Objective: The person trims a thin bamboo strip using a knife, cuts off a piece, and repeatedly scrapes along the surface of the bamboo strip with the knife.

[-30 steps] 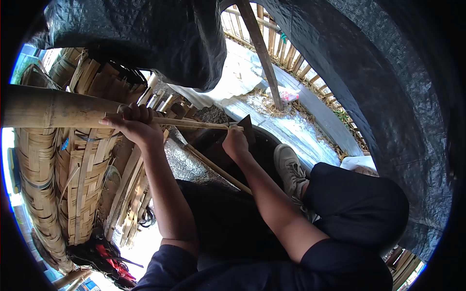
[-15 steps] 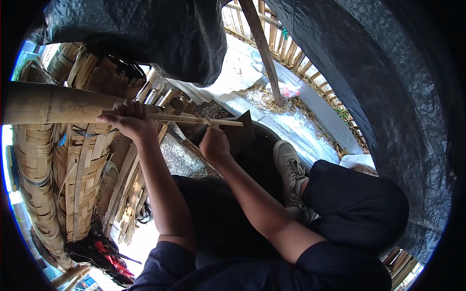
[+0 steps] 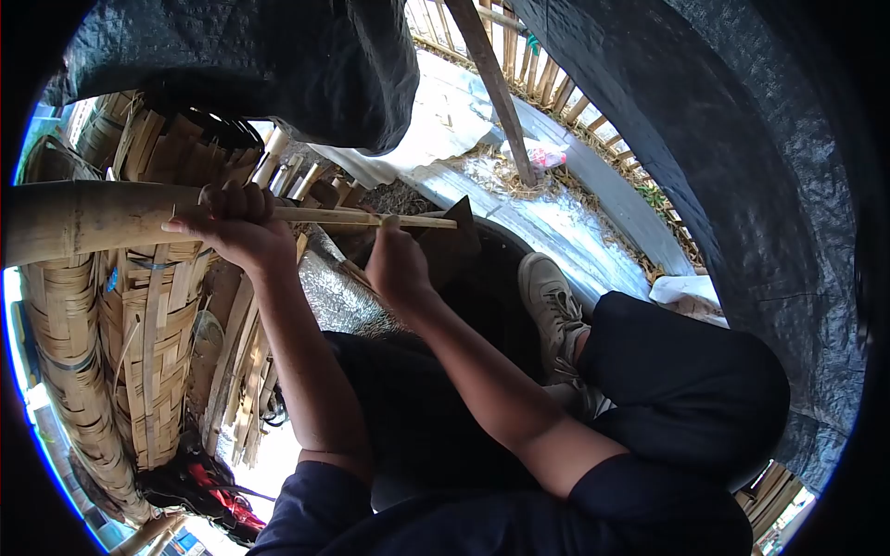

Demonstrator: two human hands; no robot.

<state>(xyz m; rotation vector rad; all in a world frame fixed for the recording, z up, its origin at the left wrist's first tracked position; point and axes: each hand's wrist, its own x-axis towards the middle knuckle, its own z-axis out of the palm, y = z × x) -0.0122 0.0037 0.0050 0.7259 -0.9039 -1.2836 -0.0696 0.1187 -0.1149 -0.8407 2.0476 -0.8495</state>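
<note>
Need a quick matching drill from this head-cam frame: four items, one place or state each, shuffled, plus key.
Items:
1. left hand
2. right hand
3. shoe
4. woven bamboo mats

States:
A. rolled up at the left
B. light-coloured, beside the dark trouser leg
C. grips the thin bamboo strip by the thick pole
D. holds the dark blade against the strip

Pairs: 1-C, 2-D, 3-B, 4-A

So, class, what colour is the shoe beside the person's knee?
The shoe is off-white or pale grey with matching laces, seen best in the head view.
</note>
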